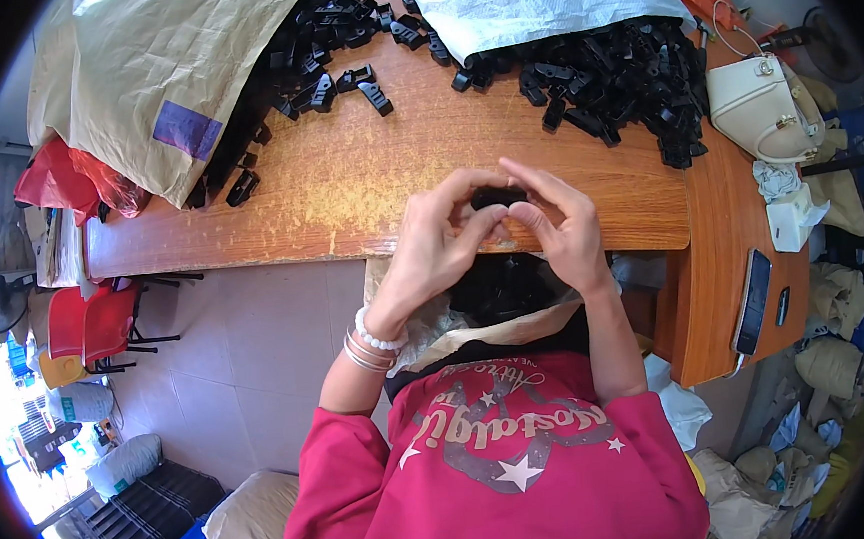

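Observation:
Over the front edge of the wooden table (pixel 346 185), my left hand (pixel 438 234) and my right hand (pixel 568 230) meet with curled fingers and thumbs pressed close together. Between them is a small black plastic part (pixel 495 197), mostly covered by the fingers, so its exact shape is hidden. Both hands grip it. Just below my hands, an open bag (pixel 536 324) at my lap holds more black pieces (pixel 506 282).
A heap of black plastic parts (pixel 619 76) spills from a white sack (pixel 554 6) at the far right. More parts (pixel 322 92) lie by a tan paper sack (pixel 178 77) at the far left. A cream handbag (pixel 756 107), tissue pack (pixel 791 219) and phone (pixel 753 302) sit at right.

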A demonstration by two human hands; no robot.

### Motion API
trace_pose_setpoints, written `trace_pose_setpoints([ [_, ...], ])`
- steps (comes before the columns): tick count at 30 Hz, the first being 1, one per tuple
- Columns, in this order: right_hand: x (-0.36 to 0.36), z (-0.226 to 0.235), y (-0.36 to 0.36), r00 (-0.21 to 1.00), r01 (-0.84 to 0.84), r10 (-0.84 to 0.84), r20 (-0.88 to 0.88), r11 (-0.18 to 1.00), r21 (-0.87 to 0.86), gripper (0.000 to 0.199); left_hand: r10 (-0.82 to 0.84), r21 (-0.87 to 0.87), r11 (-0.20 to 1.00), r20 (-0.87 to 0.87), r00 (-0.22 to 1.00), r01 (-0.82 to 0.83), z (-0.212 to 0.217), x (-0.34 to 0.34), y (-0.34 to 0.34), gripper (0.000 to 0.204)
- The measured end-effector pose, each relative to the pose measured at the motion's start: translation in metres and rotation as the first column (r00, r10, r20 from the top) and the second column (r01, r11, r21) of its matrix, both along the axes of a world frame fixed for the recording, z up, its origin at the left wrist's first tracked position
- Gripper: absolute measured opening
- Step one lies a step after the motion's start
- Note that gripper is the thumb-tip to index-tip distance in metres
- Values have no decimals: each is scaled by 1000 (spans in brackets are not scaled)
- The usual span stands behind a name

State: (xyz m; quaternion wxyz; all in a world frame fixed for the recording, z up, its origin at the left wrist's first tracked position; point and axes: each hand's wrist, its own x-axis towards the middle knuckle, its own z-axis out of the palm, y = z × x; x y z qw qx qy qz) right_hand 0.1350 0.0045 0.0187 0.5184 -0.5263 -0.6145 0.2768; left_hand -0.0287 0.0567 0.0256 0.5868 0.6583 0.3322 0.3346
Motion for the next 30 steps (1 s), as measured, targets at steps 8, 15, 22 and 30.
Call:
trace_pose_setpoints([
  [8,16,-13,-8,975,-221,217,-51,967,-128,23,302,59,953,-117,946,-297,-23,-21,45,25],
  [15,53,-22,34,736,435,-503,453,864,252,16,679,553,727,-489,548,-407,-41,-33,138,42],
  [22,65,-32,44,475,502,-444,759,846,180,30,343,17,937,-238,908,-349,-35,-20,99,17],
  [30,17,-13,9,957,289,-289,34,957,11,35,189,-359,928,209,960,-105,-6,1,25,65],
])
